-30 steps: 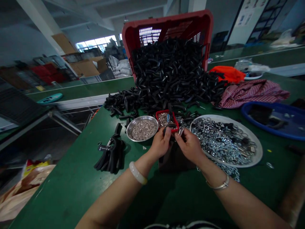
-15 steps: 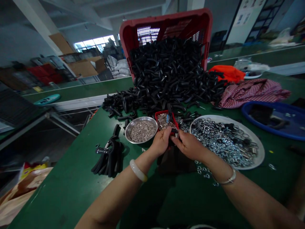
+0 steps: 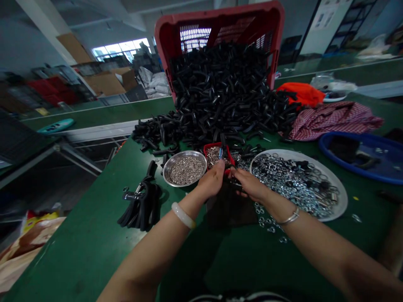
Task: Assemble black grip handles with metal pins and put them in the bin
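Observation:
My left hand (image 3: 213,180) is closed, thumb up, against a small black part (image 3: 228,167) between my hands. From the other side my right hand (image 3: 251,184) grips the same dark area with bent fingers; its exact shape is mostly hidden. A narrow blue-and-black piece (image 3: 221,152) stands upright just beyond my left thumb. Close behind is a red box (image 3: 232,158) of small metal pins. To its left sits a round metal bowl (image 3: 168,178) of small silvery pieces. A dark block or pad (image 3: 231,212) lies below my hands.
A tipped red crate (image 3: 162,46) spills black curved parts (image 3: 217,100) across the back. On the right are a white tray (image 3: 341,197) of rings and nuts, loose rings (image 3: 270,229), a blue tray (image 3: 390,170) and a checked cloth (image 3: 340,119). Black handles (image 3: 141,205) are stacked at left.
My right hand has turned and lowered slightly, and the coiled metal piece seen by its fingers is now out of sight. My left hand stays nearly in place. The view has shifted a little.

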`<state>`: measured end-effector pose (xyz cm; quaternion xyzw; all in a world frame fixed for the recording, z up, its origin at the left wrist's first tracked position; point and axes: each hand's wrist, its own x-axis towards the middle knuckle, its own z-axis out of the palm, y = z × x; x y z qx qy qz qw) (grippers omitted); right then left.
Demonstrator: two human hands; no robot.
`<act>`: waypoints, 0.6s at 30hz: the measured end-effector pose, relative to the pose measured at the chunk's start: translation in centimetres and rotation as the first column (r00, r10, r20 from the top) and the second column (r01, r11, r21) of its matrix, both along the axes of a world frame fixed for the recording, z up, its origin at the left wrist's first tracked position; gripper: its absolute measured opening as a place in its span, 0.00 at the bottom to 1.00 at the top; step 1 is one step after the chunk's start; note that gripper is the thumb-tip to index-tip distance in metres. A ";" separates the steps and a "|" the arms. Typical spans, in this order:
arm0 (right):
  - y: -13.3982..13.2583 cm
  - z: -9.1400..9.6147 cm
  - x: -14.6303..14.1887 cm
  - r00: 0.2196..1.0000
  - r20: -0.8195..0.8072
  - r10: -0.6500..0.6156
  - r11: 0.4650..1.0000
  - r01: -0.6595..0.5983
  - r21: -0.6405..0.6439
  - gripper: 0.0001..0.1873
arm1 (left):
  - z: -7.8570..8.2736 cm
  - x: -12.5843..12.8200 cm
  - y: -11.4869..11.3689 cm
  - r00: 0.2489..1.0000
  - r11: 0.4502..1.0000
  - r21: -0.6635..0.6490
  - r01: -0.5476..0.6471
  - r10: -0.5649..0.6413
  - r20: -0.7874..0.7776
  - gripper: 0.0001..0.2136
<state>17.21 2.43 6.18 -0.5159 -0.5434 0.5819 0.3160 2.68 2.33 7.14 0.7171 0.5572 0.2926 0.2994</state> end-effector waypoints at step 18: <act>3.9 1.6 1.5 0.488 0.863 -0.134 0.843 -0.402 0.358 0.22 | -2.0 -0.7 -1.5 0.894 0.977 0.096 0.191 -0.133 -0.429 0.47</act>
